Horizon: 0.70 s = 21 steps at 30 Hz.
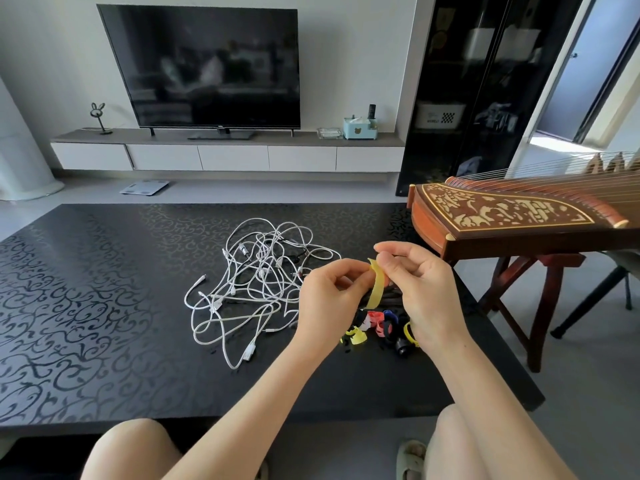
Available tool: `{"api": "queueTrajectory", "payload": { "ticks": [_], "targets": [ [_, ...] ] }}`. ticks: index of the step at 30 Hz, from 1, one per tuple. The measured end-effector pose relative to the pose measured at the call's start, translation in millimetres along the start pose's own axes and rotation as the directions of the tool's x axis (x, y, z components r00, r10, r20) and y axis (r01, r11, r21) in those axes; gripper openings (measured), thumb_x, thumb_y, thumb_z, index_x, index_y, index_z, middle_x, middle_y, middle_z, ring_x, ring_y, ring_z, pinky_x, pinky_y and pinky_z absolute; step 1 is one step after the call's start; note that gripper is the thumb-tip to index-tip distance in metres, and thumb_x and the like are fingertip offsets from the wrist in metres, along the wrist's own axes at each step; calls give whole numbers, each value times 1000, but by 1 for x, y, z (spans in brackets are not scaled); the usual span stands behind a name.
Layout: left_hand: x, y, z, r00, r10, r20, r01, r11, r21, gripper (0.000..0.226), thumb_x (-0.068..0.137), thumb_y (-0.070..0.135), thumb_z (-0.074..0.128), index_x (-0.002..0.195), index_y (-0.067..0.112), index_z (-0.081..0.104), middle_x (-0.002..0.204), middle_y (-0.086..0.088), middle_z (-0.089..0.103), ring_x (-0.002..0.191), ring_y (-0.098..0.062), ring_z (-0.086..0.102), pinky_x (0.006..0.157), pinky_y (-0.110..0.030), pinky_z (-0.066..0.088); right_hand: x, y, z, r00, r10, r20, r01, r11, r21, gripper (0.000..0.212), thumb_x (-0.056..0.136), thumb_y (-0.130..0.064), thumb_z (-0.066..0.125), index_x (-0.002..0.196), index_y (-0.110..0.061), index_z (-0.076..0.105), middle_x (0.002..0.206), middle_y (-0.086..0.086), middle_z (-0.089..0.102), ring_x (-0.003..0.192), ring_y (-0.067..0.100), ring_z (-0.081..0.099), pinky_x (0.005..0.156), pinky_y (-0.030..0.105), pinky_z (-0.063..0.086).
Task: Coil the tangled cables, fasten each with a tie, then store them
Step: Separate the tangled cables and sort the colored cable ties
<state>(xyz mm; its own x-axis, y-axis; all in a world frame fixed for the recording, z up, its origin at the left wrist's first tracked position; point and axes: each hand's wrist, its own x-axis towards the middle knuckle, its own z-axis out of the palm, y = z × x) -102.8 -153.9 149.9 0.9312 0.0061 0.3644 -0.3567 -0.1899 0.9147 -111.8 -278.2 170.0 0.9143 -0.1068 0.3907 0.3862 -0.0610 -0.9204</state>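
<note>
Knees (138, 445) sit at the near desk (104, 289) edge. Left hand (332, 296) and right hand (419, 289): the fingers of each pinch one yellow tie (377, 285), held above the desk. White cables (256, 278) lie mid-desk in a tangled heap, none coiled or tied. Spare ties (377, 327) are piled under the hands. Judged early: coiling, fastening and storing all remain. Room: bare desk to the left. A zither (519, 216) crowds the far right corner, and the right edge is close to the ties.

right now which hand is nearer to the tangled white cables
Left. The left hand is by the right edge of the tangled white cables, pinching a yellow tie. The right hand pinches the same tie from farther right, above the pile of coloured ties.
</note>
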Motion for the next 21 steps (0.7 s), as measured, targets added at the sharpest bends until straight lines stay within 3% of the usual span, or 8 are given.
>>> {"api": "queueTrajectory", "payload": {
  "ticks": [9, 13, 17, 21],
  "targets": [
    [-4, -1, -8, 998, -17, 52, 18, 999, -28, 12, 86, 20, 68, 80, 29, 74, 71, 8, 70, 62, -9, 55, 60, -33, 46, -1, 3, 3, 999, 24, 37, -19, 992, -127, 13, 92, -22, 59, 85, -26, 69, 73, -10, 70, 69, 1, 65, 63, 9, 48],
    [-5, -3, -12, 997, -65, 30, 66, 998, -22, 11, 85, 19, 68, 80, 28, 74, 57, 11, 60, 57, -6, 51, 57, -28, 43, -5, 4, 0, 995, 19, 99, 3, 978, -211, 23, 97, -26, 50, 85, -32, 69, 80, -12, 71, 75, 19, 66, 59, 30, 54],
    [-6, -1, -14, 995, -94, 34, 94, 995, -14, 10, 86, 21, 67, 81, 27, 74, 49, 15, 53, 51, -2, 47, 54, -22, 38, -8, 4, -2, 986, -37, 160, 63, 985, -160, 20, 92, -17, 59, 87, -33, 69, 85, -15, 72, 84, 2, 67, 68, 10, 49],
    [-8, 1, -15, 995, -95, 44, 94, 995, 11, 11, 86, 19, 66, 81, 24, 74, 53, 10, 58, 55, -8, 51, 58, -31, 44, -9, 6, -2, 982, -128, 140, 167, 934, -317, 19, 91, -15, 60, 85, -33, 66, 79, -14, 70, 80, -1, 66, 68, 9, 49]
  ]
}}
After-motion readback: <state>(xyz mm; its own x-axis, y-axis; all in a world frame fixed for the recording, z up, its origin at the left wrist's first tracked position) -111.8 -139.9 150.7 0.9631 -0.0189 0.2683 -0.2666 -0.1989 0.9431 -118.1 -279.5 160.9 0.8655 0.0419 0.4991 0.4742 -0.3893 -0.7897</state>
